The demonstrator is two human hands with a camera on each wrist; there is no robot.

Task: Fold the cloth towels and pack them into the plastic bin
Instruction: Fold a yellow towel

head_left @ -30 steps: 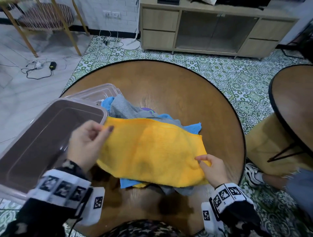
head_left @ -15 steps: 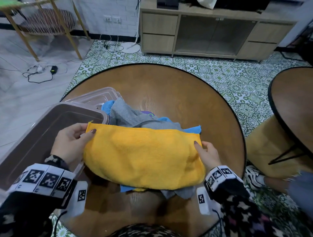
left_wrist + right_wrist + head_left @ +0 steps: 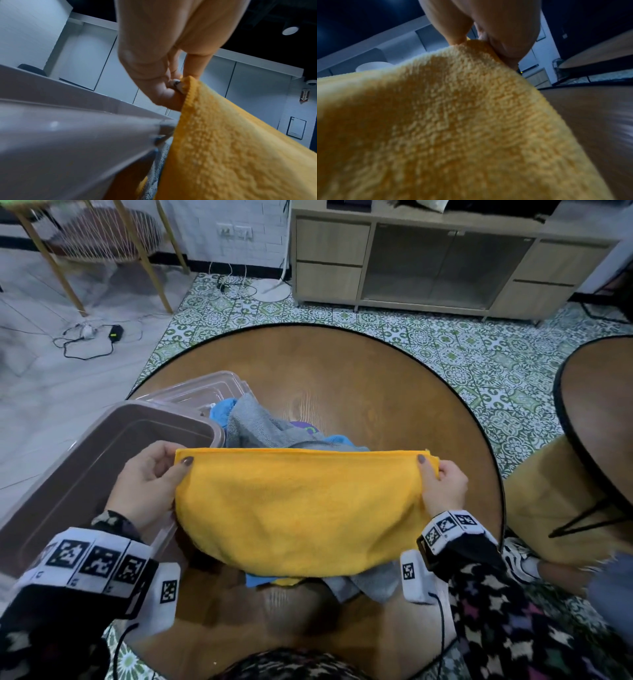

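Where head view hides it, fingers (image 3: 164, 93) under yellow towel (image 3: 231, 148)

Round wooden table (image 3: 359, 392): plastic bin (image 3: 68, 474) at its left edge, clear lid (image 3: 202, 392) just behind bin, heap of towels (image 3: 260, 426) right of bin, touching it.

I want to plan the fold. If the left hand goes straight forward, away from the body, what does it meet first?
Probably the far rim of the plastic bin; the left hand pinches the yellow towel above the bin, but depth is unclear.
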